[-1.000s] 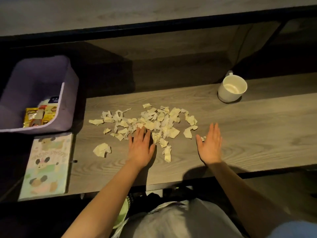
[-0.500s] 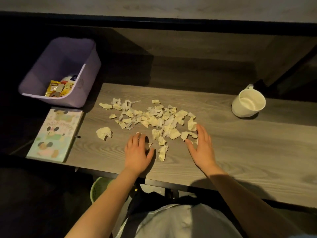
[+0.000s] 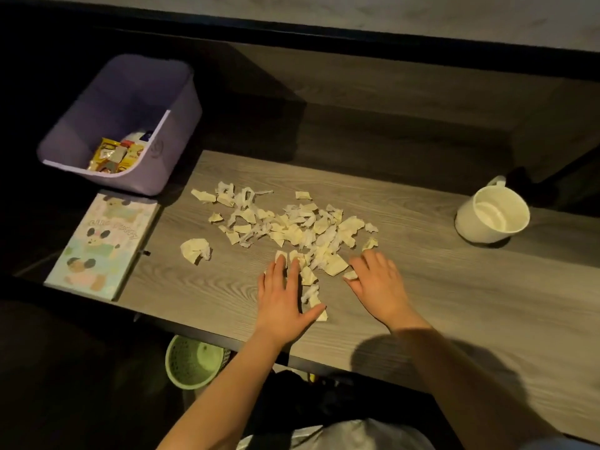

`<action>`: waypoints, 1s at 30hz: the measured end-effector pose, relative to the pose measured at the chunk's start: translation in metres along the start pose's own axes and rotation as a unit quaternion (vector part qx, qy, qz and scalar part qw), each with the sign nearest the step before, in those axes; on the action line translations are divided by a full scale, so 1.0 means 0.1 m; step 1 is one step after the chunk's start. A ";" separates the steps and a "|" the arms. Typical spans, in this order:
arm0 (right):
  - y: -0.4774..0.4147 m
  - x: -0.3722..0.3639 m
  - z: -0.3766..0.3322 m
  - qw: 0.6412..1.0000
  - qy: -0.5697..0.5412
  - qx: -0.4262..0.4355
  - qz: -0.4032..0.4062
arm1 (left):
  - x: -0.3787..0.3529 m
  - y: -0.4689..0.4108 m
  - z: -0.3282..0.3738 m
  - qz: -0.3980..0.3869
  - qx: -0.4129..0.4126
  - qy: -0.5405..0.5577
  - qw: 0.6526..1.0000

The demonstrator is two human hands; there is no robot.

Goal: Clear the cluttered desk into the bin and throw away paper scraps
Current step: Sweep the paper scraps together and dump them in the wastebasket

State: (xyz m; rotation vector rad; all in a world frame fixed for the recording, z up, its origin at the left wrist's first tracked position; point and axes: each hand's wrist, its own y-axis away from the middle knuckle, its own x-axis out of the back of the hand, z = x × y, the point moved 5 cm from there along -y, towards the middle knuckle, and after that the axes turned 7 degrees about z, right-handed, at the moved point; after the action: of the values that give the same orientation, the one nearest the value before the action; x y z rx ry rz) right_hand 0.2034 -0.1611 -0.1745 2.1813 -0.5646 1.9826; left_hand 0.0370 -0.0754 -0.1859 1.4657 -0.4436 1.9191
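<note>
Dim wood-grain bench (image 3: 422, 303), its front edge nearest the person. Left hand (image 3: 282, 300): flat, fingers straight, pressing on the near fringe of the paper scraps (image 3: 292, 228). Right hand (image 3: 376, 284): loose, fingers slightly bent, tips on the right fringe, gripping nothing. The pair bracket the pile, apparently to rake it together. Scraps: spread mid-bench, one crumpled piece (image 3: 194, 250) apart to the left. Purple bin (image 3: 175, 125): past the left end, holding packets, with a picture book (image 3: 97, 245) just before it. Green basket (image 3: 191, 362): below the front edge, a likely drop point. White mug (image 3: 492, 219): well apart, right. Bare surface lies right of the hands.
</note>
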 end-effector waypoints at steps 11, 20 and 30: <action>-0.01 0.08 0.02 0.989 -0.121 -0.080 0.003 | 0.02 -0.03 0.00 0.169 -0.036 0.020 0.985; 0.03 0.10 0.08 0.904 -0.323 -0.277 0.034 | 0.05 -0.08 -0.07 0.140 -0.054 0.036 0.988; -0.12 0.18 -0.33 0.879 -0.388 -0.277 0.005 | 0.31 -0.02 -0.43 0.124 0.110 0.264 0.950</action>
State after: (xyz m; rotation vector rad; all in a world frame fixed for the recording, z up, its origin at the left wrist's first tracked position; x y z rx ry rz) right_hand 0.1784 -0.1415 -0.1515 2.4565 -1.0647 0.6945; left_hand 0.0033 -0.0378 -0.1699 0.9874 -0.1714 2.5227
